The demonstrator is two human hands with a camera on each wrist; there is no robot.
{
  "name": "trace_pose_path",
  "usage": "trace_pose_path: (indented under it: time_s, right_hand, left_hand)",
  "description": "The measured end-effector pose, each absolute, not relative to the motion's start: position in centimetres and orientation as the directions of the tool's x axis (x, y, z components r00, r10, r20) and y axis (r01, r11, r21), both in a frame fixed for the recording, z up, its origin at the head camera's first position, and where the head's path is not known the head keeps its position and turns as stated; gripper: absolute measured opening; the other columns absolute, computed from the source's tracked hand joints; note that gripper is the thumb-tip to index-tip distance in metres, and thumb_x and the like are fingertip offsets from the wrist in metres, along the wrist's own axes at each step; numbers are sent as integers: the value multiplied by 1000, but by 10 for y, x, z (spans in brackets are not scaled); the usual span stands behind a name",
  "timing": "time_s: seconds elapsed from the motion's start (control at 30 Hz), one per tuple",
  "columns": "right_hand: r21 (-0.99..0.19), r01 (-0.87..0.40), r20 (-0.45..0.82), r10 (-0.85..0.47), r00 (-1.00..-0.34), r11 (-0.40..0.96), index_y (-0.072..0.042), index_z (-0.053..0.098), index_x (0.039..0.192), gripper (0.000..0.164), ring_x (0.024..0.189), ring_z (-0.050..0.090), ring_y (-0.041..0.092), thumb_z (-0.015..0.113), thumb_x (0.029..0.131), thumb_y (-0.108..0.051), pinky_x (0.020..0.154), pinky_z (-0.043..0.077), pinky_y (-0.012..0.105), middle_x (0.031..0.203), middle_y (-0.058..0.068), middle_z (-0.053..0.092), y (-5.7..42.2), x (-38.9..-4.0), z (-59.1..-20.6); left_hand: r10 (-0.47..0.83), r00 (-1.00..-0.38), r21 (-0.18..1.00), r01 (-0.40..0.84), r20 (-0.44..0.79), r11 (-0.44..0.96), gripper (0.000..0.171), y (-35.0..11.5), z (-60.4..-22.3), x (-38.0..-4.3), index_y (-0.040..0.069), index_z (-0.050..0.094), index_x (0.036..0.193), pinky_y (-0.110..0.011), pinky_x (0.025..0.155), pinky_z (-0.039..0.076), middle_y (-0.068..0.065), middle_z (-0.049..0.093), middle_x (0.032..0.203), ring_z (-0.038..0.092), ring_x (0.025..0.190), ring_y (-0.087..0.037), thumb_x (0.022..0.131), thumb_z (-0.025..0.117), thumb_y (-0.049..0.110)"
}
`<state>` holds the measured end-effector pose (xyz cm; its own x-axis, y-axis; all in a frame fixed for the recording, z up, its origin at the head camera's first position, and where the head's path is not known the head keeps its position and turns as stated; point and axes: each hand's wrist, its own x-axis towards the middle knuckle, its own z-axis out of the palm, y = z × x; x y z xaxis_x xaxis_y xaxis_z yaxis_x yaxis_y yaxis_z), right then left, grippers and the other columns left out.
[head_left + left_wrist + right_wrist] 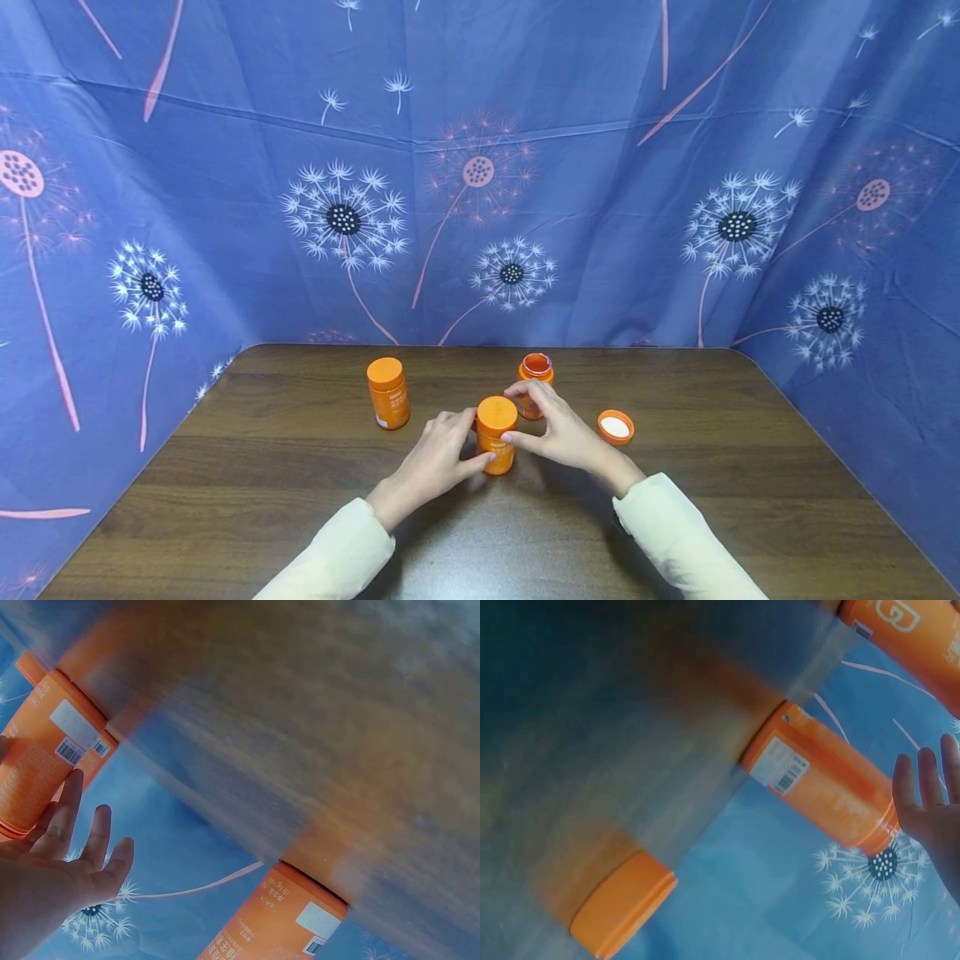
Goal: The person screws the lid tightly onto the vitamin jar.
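A capped orange bottle (497, 446) stands upright on the table between both hands. My left hand (438, 454) holds its body from the left, thumb across the front and fingers at the far side; in the left wrist view the outer fingers spread off it. Close by the bottle's orange cap (497, 412), my right hand (558, 429) has its thumb at the right edge and its fingers stretched out behind. Just beyond that hand is an uncapped orange bottle (537, 367), partly covered by the fingers. Its mouth shows a ragged pale rim.
Another capped orange bottle (388, 396) stands farther back on the left. To the right, an orange lid (616, 427) lies with its white inside facing up. The brown wooden table (247, 467) meets a blue dandelion-print cloth (600, 208) at the back and sides.
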<state>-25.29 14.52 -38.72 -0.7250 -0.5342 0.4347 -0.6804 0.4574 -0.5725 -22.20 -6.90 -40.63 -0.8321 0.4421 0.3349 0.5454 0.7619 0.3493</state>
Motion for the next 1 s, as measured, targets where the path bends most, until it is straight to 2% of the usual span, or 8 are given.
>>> trace_pose_path:
  time_s: [0.23, 0.43, 0.6, 0.83, 1.0]
  right_hand:
    - [-525, -727, 438, -592, -676, 443, -16, 48, 123, 52, 111, 45, 20, 71, 78, -29, 84, 42, 31, 124, -2, 50, 150, -256, -383]
    - [-505, -748, 432, -624, -651, 430, -12, 50, 124, 50, 119, 41, 17, 69, 80, -28, 92, 39, 43, 127, -4, 49, 152, -259, -384]
    - [-515, -749, 424, -636, -645, 417, -14, 50, 126, 49, 123, 39, 19, 67, 82, -28, 95, 36, 48, 129, -4, 47, 151, -258, -383]
    - [-486, -767, 458, -626, -632, 419, -16, 51, 123, 47, 119, 42, 20, 68, 81, -27, 90, 40, 44, 127, 1, 50, 150, -258, -384]
    - [-487, -757, 478, -593, -648, 435, -18, 52, 119, 46, 115, 44, 17, 71, 78, -29, 88, 41, 38, 123, -3, 51, 149, -258, -386]
  left_hand:
    - [441, -838, 354, 539, 323, 765, 58, -70, -406, -222, 9, 47, 124, -44, 89, 40, -4, 62, 112, 54, 103, -24, 81, 64, 44]
    - [443, -832, 347, 545, 335, 763, 57, -70, -406, -222, 9, 48, 124, -43, 89, 41, -4, 62, 112, 54, 102, -24, 82, 63, 45]
    - [444, -832, 347, 546, 333, 762, 56, -70, -407, -222, 10, 48, 123, -43, 88, 41, -3, 62, 111, 54, 101, -23, 82, 63, 45]
    - [442, -835, 359, 543, 328, 759, 56, -70, -407, -222, 10, 48, 123, -43, 88, 40, -3, 62, 111, 54, 101, -23, 82, 64, 44]
    - [440, -836, 359, 541, 327, 760, 56, -70, -407, -222, 10, 48, 124, -43, 88, 41, -3, 62, 111, 54, 101, -23, 82, 64, 44]
